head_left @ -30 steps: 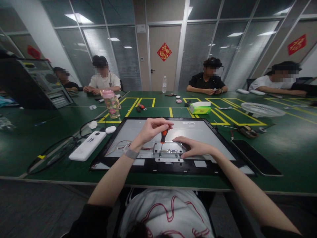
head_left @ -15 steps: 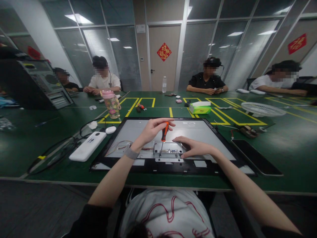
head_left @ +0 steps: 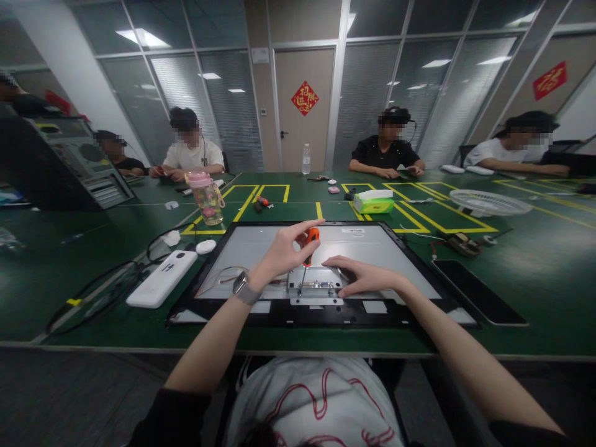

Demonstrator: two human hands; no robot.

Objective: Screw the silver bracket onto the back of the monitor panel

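Observation:
My left hand (head_left: 285, 249), a watch on its wrist, is closed around the handle of an orange-and-black screwdriver (head_left: 311, 239). The screwdriver is nearly upright, and its tip meets the near left part of a metal bracket (head_left: 294, 287) with connector ports. That bracket sits on the back of a flat display panel (head_left: 246, 243) with a black frame, lying on the table. My right hand (head_left: 370, 276) lies with its fingers apart at the bracket's right side, touching it and the panel. Thin wires run across the panel left of the bracket.
Left of the panel are a white power bank (head_left: 162, 279), a white case (head_left: 205, 247), black cables (head_left: 100, 282) and a pink-lidded bottle (head_left: 205, 197). A dark phone-like slab (head_left: 477, 292) lies at right. Tissues (head_left: 374, 202) and a fan grille (head_left: 488, 203) stand beyond. Several people sit across the table.
My left hand has turned about the screwdriver handle, its thumb now across it and the watch face showing. My right hand has kept its place. The view has shifted slightly.

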